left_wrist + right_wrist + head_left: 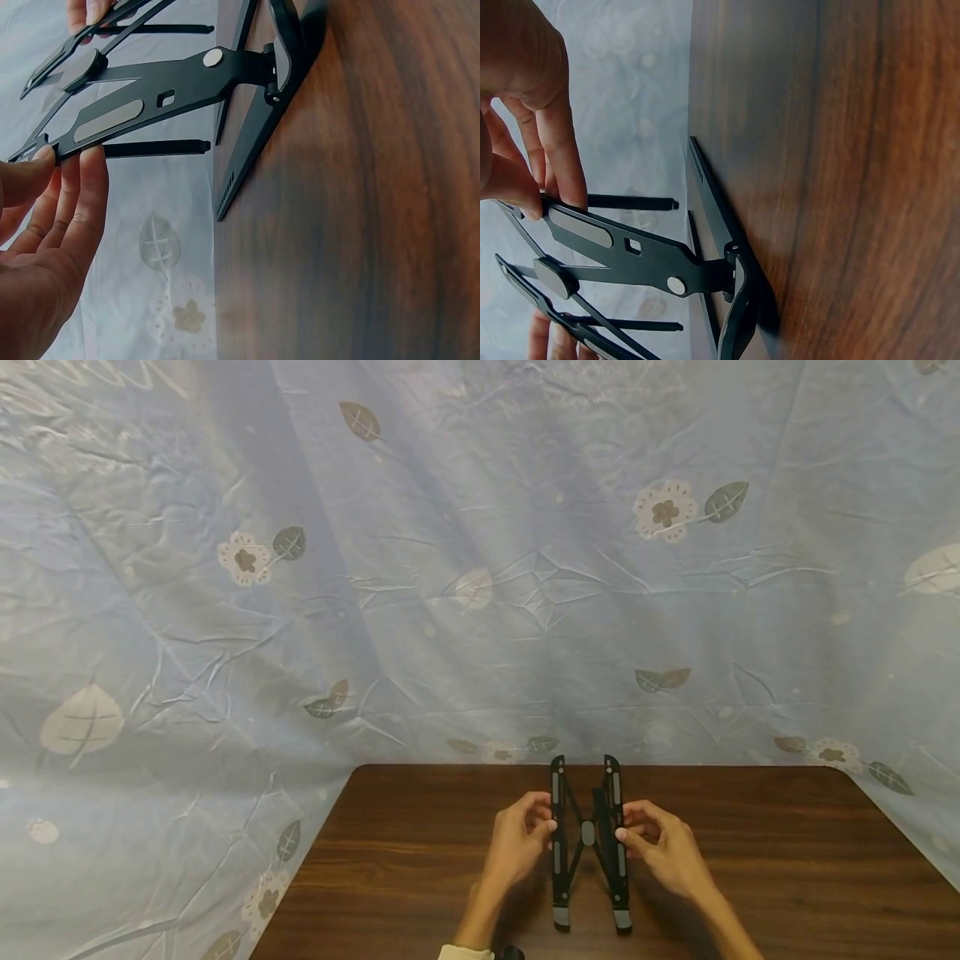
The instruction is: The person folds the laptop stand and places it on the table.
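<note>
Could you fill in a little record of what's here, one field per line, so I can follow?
Object: black folding stand
Shape: two long rails, linked by bars meeting at a grey oval hub
Position: base on the table, rails raised above it
Left hand: pinches the left rail
Right hand: pinches the right rail
Table: brown, wood-grained
Backdrop: creased cloth, leaf and flower print

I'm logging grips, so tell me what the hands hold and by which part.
A black folding stand: the left hand pinches its left rail by the outer edge, and the right hand pinches its right rail likewise.
</note>
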{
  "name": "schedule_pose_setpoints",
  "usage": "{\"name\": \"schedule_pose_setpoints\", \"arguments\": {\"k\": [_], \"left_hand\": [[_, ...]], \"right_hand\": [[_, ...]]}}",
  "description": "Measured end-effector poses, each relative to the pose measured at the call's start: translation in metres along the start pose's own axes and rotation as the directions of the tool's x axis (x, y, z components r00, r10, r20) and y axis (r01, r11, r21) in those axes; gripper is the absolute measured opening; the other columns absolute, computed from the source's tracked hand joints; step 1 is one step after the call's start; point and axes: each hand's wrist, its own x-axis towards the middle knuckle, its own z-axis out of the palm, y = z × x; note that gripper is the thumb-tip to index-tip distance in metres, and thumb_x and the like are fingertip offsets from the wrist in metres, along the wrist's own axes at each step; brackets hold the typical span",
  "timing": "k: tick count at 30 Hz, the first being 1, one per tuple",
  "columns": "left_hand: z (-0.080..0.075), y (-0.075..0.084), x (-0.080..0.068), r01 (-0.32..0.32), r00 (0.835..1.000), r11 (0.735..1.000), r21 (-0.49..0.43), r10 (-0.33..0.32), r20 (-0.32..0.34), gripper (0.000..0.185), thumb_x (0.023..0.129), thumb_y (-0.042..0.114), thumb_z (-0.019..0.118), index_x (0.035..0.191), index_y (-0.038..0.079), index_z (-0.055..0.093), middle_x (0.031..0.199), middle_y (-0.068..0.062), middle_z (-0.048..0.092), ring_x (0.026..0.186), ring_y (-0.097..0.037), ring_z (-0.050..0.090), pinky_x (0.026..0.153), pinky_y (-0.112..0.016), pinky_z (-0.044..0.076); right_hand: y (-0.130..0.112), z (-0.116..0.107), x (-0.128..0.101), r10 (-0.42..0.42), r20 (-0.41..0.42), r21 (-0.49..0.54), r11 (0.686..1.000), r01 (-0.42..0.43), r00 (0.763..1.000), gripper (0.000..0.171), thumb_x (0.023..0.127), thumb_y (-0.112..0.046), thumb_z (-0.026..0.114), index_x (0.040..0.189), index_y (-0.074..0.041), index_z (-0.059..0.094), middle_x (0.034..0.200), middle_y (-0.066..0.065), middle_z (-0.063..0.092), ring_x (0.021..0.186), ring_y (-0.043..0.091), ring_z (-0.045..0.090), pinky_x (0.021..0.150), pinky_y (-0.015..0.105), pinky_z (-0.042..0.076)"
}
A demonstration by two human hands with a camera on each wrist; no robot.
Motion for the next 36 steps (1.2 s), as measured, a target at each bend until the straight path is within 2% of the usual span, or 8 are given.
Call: {"name": "schedule_pose_setpoints", "arguments": {"k": [3,9,14,17,20,26,29,36], "left_hand": [[0.003,0.0,0.0,-0.004,1.0,1.0,0.008,0.004,-0.004,0.031,0.093,-0.011,0.074,0.123,-0.004,0.07,0.098,-0.018,0.072,0.077,-0.008,0.067,0.064,-0.036,0.067],[0.007,0.001,-0.001,0.002,1.0,1.0,-0.016,-0.002,0.012,0.032,0.093,-0.012,0.074,0.125,-0.006,0.068,0.098,-0.018,0.072,0.078,-0.008,0.067,0.065,-0.037,0.067],[0.009,0.002,-0.002,-0.005,1.0,1.0,-0.022,0.006,0.018,0.032,0.093,-0.012,0.074,0.124,-0.007,0.068,0.098,-0.019,0.072,0.078,-0.006,0.066,0.063,-0.023,0.063],[0.009,0.003,-0.002,-0.013,1.0,1.0,-0.02,0.014,0.015,0.032,0.094,-0.012,0.074,0.124,-0.008,0.068,0.098,-0.018,0.072,0.078,-0.006,0.066,0.062,-0.02,0.062],[0.009,0.003,-0.003,-0.017,1.0,1.0,-0.019,0.017,0.012,0.031,0.094,-0.011,0.074,0.124,-0.007,0.068,0.097,-0.016,0.071,0.078,-0.006,0.066,0.062,-0.022,0.063],[0.012,0.003,-0.003,-0.029,0.999,0.999,-0.021,0.03,0.014,0.029,0.094,-0.009,0.075,0.122,-0.003,0.07,0.096,-0.016,0.071,0.078,-0.014,0.071,0.063,-0.035,0.067],[0.013,0.005,-0.001,-0.043,0.999,0.999,-0.008,0.043,0.021,0.028,0.095,-0.008,0.074,0.122,-0.003,0.07,0.096,-0.016,0.071,0.077,-0.012,0.07,0.062,-0.032,0.066],[0.022,0.005,-0.004,-0.022,0.999,1.0,-0.023,0.022,0.035,0.031,0.094,-0.01,0.075,0.124,-0.005,0.068,0.093,-0.015,0.071,0.074,-0.01,0.069,0.063,-0.039,0.067]], "right_hand": [[-0.001,0.002,0.0,0.008,-0.001,-0.001,1.0,-0.008,1.0,0.038,0.098,-0.005,0.077,0.133,0.001,0.064,0.122,0.022,0.07,0.099,0.018,0.077,0.082,0.033,0.068],[0.0,0.006,0.0,0.011,-0.005,-0.009,1.0,-0.011,1.0,0.039,0.097,-0.004,0.078,0.133,0.001,0.065,0.12,0.021,0.071,0.096,0.014,0.077,0.081,0.03,0.068],[0.0,0.008,0.0,0.012,-0.004,-0.013,1.0,-0.012,1.0,0.039,0.097,-0.004,0.078,0.133,0.0,0.065,0.119,0.02,0.071,0.095,0.012,0.076,0.082,0.032,0.068],[-0.001,0.009,0.001,0.015,-0.009,-0.012,1.0,-0.015,1.0,0.038,0.097,-0.004,0.078,0.133,-0.001,0.066,0.119,0.019,0.071,0.095,0.012,0.076,0.082,0.033,0.068],[-0.002,0.01,0.0,0.014,-0.013,-0.009,1.0,-0.014,1.0,0.038,0.096,-0.004,0.078,0.132,-0.001,0.066,0.118,0.018,0.072,0.094,0.012,0.076,0.081,0.033,0.068],[-0.003,0.011,0.001,0.007,-0.009,-0.007,1.0,-0.007,1.0,0.037,0.097,-0.006,0.079,0.131,-0.002,0.067,0.117,0.018,0.073,0.093,0.013,0.077,0.079,0.034,0.068],[-0.004,0.012,0.003,0.002,-0.01,0.0,1.0,-0.002,1.0,0.036,0.097,-0.007,0.079,0.131,-0.002,0.067,0.117,0.018,0.073,0.093,0.013,0.077,0.078,0.032,0.068],[-0.006,0.016,-0.001,0.02,0.01,0.025,0.999,-0.021,1.0,0.038,0.097,-0.009,0.079,0.132,-0.003,0.067,0.119,0.017,0.073,0.094,0.014,0.077,0.078,0.033,0.068]]}}
